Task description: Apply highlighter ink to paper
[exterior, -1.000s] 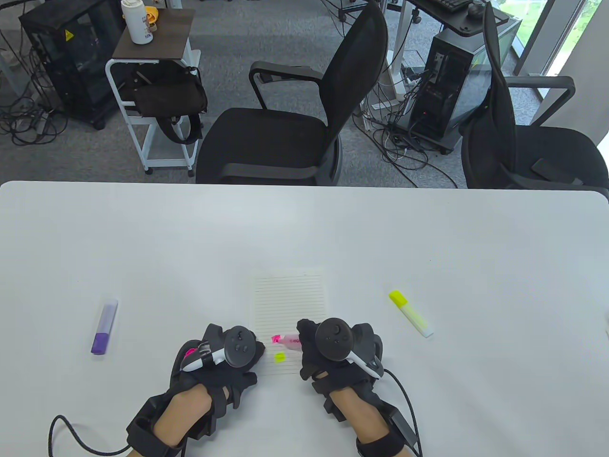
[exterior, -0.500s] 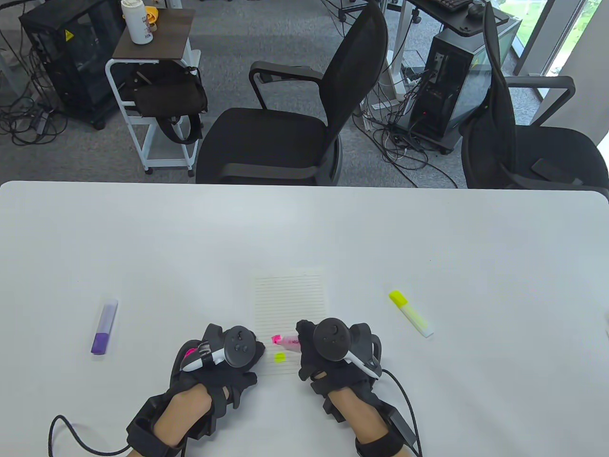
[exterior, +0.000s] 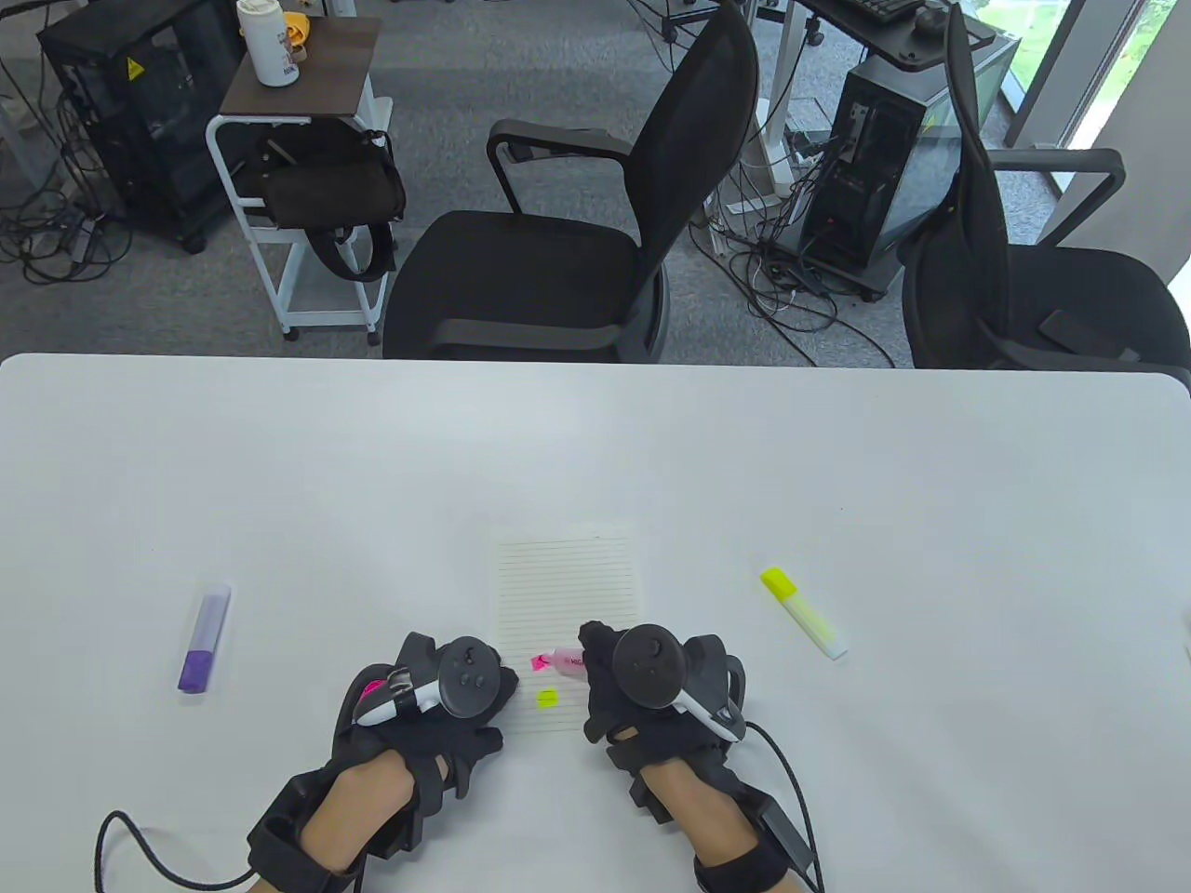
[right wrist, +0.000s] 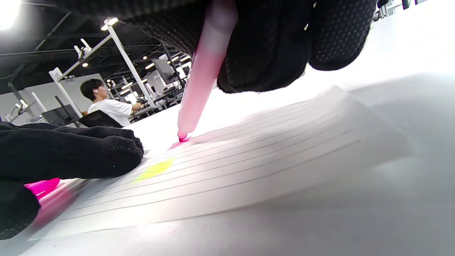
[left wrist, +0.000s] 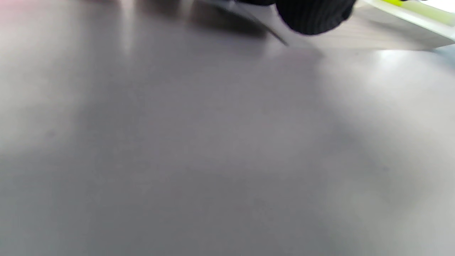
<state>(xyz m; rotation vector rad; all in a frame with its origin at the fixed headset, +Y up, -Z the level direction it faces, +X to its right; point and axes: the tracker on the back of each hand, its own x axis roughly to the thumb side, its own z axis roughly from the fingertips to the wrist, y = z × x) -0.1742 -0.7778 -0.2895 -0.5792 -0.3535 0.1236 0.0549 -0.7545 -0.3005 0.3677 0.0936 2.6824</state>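
Gripping the pink highlighter in our curled right hand, we press its tip onto the lined paper, where a pink mark sits just above a yellow mark. Our left hand rests at the paper's left edge, fingers closed around the pink cap. A purple highlighter and a yellow highlighter lie well apart on the bench.
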